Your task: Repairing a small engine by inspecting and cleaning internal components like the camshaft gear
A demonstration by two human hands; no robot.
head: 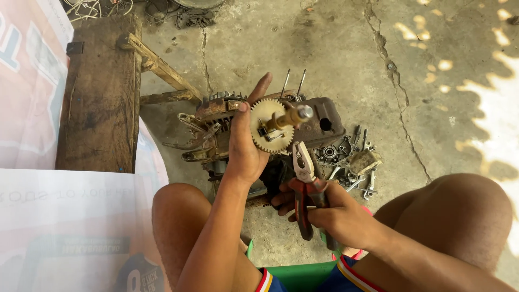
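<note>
Gear shaft (275, 123) gripped in left hand (244, 148) fingers, above pliers (306, 184)

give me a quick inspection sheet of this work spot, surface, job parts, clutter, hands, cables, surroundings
surface: cracked, stained concrete floor with patches of sunlight at the right.
job's things: pale gear on a shaft, held up; red-handled pliers; rusty engine block on the floor beneath.
clutter: loose bolts, a bearing and small metal parts beside the engine.
hands: left hand grips the gear; right hand grips the pliers, jaws pointing up below the gear.
cables: tangle of wires at the top left edge.
surroundings: dark wooden bench, printed banner sheet at left, green seat under the person.
</note>
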